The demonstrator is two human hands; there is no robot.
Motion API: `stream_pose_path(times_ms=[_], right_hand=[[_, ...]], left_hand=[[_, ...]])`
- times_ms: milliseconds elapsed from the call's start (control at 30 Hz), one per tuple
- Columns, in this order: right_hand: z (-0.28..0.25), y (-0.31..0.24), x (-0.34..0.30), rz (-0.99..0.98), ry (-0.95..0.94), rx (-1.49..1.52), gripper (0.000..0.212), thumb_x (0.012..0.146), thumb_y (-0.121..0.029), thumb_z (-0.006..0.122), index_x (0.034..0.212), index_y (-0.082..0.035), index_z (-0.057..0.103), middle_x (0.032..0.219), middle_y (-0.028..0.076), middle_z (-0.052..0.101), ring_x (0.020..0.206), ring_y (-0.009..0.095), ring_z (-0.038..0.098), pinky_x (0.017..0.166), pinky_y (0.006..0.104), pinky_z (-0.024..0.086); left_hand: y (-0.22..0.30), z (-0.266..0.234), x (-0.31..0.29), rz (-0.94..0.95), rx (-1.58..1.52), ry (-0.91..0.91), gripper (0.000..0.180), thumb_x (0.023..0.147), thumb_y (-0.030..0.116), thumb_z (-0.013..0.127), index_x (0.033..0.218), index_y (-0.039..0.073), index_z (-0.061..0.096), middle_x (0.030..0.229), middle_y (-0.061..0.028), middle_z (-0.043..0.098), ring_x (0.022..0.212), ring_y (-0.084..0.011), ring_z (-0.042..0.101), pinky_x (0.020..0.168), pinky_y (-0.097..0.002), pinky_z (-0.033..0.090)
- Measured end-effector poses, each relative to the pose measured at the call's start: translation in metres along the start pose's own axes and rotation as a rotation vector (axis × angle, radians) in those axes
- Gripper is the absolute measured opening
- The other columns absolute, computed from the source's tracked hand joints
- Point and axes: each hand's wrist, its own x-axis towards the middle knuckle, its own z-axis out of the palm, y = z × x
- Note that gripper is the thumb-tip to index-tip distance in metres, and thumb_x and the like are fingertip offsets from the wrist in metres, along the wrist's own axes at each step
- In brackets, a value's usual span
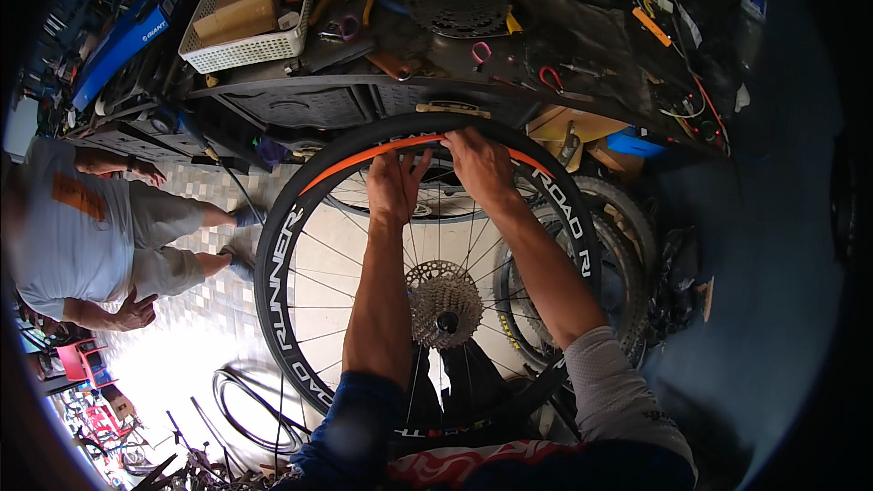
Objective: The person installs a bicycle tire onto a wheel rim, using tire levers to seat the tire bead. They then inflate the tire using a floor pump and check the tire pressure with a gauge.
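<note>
In front of me is a bicycle wheel with a deep black rim (281, 309) carrying large white lettering. A cassette of steel sprockets (446, 309) sits at its hub, with a disc rotor (429, 265) partly showing behind. An orange strip (350, 162) runs along the upper arc of the rim. My left hand (393, 186) has its fingertips on the lower edge of this strip, at the top of the wheel. Just right of it, my right hand (477, 168) pinches the strip against the rim with bent fingers. The palms and part of the thumbs are hidden.
Beyond the wheel stands a dark workbench (346, 68) with tools, a white basket (245, 50) and red-handled pliers (551, 79). More wheels (627, 245) lean on the right. Another person (82, 227) stands at left. A black tyre or hose (245, 405) lies on the floor.
</note>
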Motion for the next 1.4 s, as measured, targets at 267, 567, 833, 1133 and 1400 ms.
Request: stream_pose_path(times_ms=[267,567,833,1133,1400], right_hand=[[-0.025,-0.001,0.005,0.212,-0.040,-0.110,0.022,0.097,-0.023,0.077,0.106,-0.008,0.064,0.101,0.011,0.072,0.086,0.031,0.075,0.067,0.0446,0.061],[-0.046,0.025,0.013,-0.029,0.120,-0.195,0.061,0.090,-0.028,0.082,0.145,-0.010,0.061,0.121,0.011,0.067,0.122,0.032,0.063,0.105,0.0498,0.048],[-0.045,0.042,0.017,-0.072,-0.089,-0.256,0.046,0.094,-0.034,0.078,0.127,-0.008,0.062,0.109,0.010,0.070,0.097,0.029,0.073,0.081,0.0417,0.063],[-0.061,0.035,0.038,0.036,-0.252,-0.118,0.048,0.086,-0.016,0.083,0.130,-0.010,0.063,0.113,0.015,0.077,0.099,0.039,0.076,0.084,0.0494,0.061],[-0.064,0.046,0.052,0.139,-0.343,0.035,0.040,0.087,-0.026,0.081,0.125,-0.016,0.077,0.107,0.015,0.079,0.099,0.037,0.076,0.092,0.0475,0.060]], left_hand=[[-0.018,0.021,-0.004,-0.048,0.058,0.071,0.036,0.108,0.024,0.061,0.140,0.007,0.058,0.149,-0.0103,0.057,0.143,-0.0300,0.052,0.121,-0.0530,0.045],[-0.019,0.034,-0.009,-0.028,0.070,0.041,0.033,0.110,0.028,0.065,0.134,0.006,0.062,0.139,-0.0080,0.062,0.132,-0.0261,0.060,0.108,-0.0453,0.057],[-0.013,0.048,-0.002,-0.074,0.156,0.258,0.033,0.107,0.026,0.070,0.127,0.000,0.063,0.118,-0.0118,0.070,0.100,-0.0202,0.074,0.077,-0.0355,0.071],[0.000,0.058,0.008,-0.008,0.202,0.457,0.027,0.105,0.014,0.064,0.124,-0.005,0.061,0.104,-0.0143,0.070,0.075,-0.0233,0.075,0.063,-0.0338,0.069],[-0.006,0.052,0.008,-0.044,0.096,0.372,0.022,0.105,0.008,0.064,0.123,-0.004,0.062,0.110,-0.0134,0.069,0.085,-0.0242,0.075,0.074,-0.0348,0.071]])
